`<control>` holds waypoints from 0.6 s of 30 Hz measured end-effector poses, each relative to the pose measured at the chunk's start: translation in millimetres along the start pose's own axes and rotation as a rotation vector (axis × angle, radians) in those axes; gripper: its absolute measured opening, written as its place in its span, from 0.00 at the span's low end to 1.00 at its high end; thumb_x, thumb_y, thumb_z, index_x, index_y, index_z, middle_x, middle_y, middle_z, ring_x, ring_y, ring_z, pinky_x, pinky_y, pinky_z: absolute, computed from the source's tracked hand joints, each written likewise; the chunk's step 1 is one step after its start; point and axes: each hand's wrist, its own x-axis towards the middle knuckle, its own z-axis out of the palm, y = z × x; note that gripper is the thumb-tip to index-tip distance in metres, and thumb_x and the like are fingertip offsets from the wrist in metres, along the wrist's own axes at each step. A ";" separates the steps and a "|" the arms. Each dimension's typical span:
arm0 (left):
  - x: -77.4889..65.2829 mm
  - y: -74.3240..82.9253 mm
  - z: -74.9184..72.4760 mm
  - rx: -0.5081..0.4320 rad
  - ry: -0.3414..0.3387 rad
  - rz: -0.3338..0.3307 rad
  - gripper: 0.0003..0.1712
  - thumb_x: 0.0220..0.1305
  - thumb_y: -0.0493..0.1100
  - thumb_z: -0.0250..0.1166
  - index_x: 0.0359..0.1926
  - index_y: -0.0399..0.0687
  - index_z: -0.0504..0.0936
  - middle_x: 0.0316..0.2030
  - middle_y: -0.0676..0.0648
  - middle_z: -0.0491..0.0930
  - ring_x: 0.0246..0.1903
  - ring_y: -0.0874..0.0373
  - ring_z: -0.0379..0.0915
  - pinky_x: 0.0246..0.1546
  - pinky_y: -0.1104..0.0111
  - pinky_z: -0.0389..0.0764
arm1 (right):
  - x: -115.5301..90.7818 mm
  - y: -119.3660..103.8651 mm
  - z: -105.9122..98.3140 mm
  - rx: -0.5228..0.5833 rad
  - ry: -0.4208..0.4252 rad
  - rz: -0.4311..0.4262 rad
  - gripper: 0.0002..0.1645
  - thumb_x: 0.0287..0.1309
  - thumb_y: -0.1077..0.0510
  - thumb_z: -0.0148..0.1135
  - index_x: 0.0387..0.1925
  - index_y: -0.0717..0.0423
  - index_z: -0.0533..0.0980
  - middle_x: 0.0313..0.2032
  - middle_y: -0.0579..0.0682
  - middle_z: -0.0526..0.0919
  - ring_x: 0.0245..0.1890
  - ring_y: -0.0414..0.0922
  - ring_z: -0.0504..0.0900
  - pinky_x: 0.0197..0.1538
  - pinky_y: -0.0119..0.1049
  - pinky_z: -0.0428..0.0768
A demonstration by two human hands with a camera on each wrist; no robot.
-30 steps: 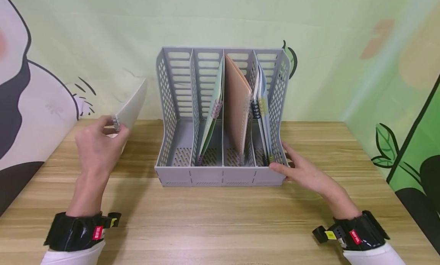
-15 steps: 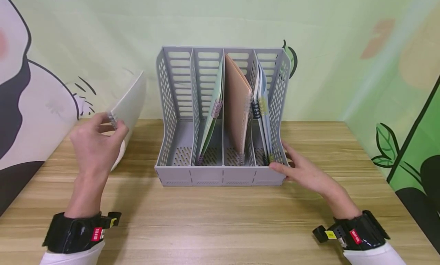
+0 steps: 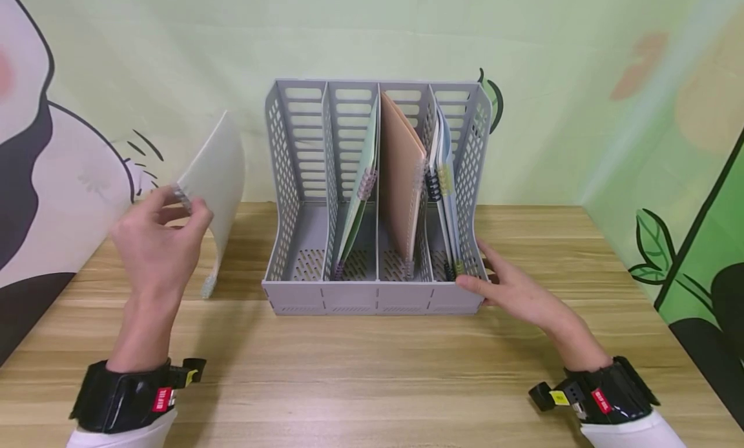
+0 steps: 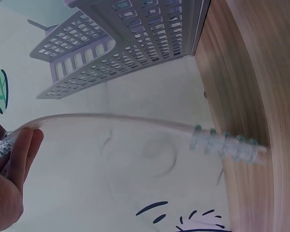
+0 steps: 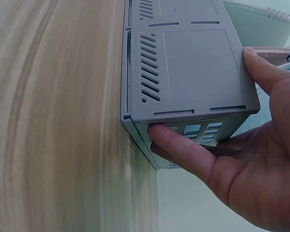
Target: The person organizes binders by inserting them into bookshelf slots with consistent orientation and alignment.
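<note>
My left hand [image 3: 159,241] pinches a white spiral notebook [image 3: 217,177] at the upper part of its clear coil binding. The notebook stands left of the grey file organizer [image 3: 325,298], its lower coils down close to the table. In the left wrist view the notebook [image 4: 111,117] shows edge-on and bowed. My right hand [image 3: 514,286] grips the organizer's front right corner, thumb over the front rim and fingers along the side wall. Inside the organizer, a green notebook [image 3: 363,177], a brown notebook [image 3: 401,177] and blue-white notebooks [image 3: 444,177] lean in separate compartments.
The organizer's leftmost compartment floor [image 3: 308,261] is bare. All stands on a wood-grain table [image 3: 372,383]. A printed cloth backdrop [image 3: 174,48] hangs right behind the table and along its sides.
My left hand has moved slightly left, drawing the notebook's bound edge left and turning it so that more of its cover shows. The right hand and the organizer have stayed put.
</note>
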 end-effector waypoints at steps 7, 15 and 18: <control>1.1 0.4 -3.4 -0.014 0.047 -0.063 0.12 0.59 0.36 0.63 0.41 0.32 0.85 0.37 0.45 0.85 0.29 0.88 0.71 0.30 0.84 0.76 | 0.2 0.5 0.2 0.007 0.000 0.001 0.54 0.68 0.44 0.59 0.78 0.51 0.35 0.69 0.68 0.55 0.62 0.65 0.68 0.45 0.39 0.81; 3.5 1.0 -10.4 0.032 0.082 -0.128 0.14 0.60 0.41 0.62 0.41 0.36 0.86 0.35 0.46 0.85 0.31 0.70 0.82 0.32 0.82 0.77 | -0.4 0.0 0.5 -0.004 0.003 0.001 0.55 0.68 0.44 0.59 0.78 0.52 0.35 0.69 0.68 0.54 0.61 0.65 0.68 0.45 0.38 0.81; 4.6 0.7 -13.3 0.050 0.081 -0.138 0.16 0.60 0.43 0.62 0.43 0.37 0.86 0.37 0.46 0.85 0.31 0.71 0.82 0.32 0.83 0.77 | -0.5 -0.1 0.5 -0.006 0.003 -0.002 0.54 0.68 0.44 0.59 0.78 0.52 0.35 0.70 0.67 0.54 0.61 0.65 0.69 0.45 0.38 0.80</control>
